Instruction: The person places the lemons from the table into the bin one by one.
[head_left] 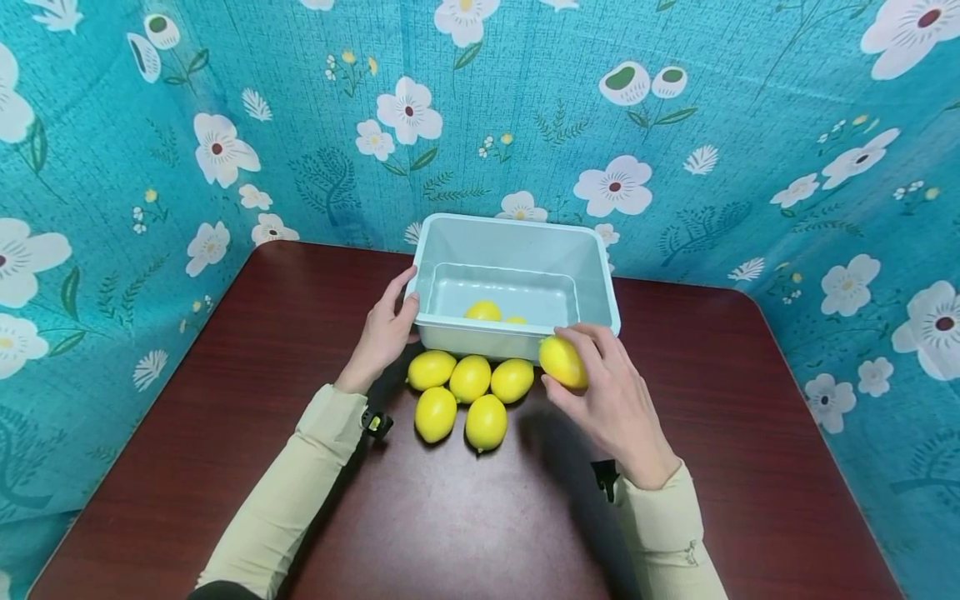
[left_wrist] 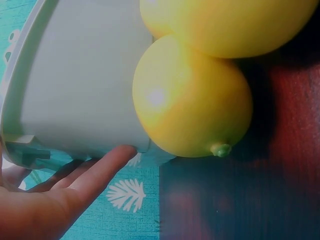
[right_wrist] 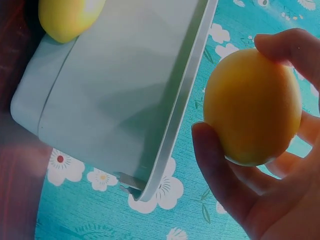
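Observation:
A pale blue-grey plastic bin [head_left: 517, 339] stands toward the back of the table, with lemons [head_left: 483, 311] on its floor. My left hand [head_left: 385, 332] rests against the bin's left end, fingers fairly straight along the rim and side wall. In my right hand [head_left: 611, 392] a lemon [head_left: 562, 362] is pinched between thumb and fingers, held up off the table by the bin's front right corner. The right wrist view shows that lemon [right_wrist: 252, 107] just outside the rim. Several more lemons [head_left: 470, 379] lie in two rows before the bin's front wall.
The dark reddish-brown wooden table [head_left: 247, 392] has rounded back corners. A turquoise flowered cloth [head_left: 480, 125] hangs behind it and along both sides, close to the back of the bin.

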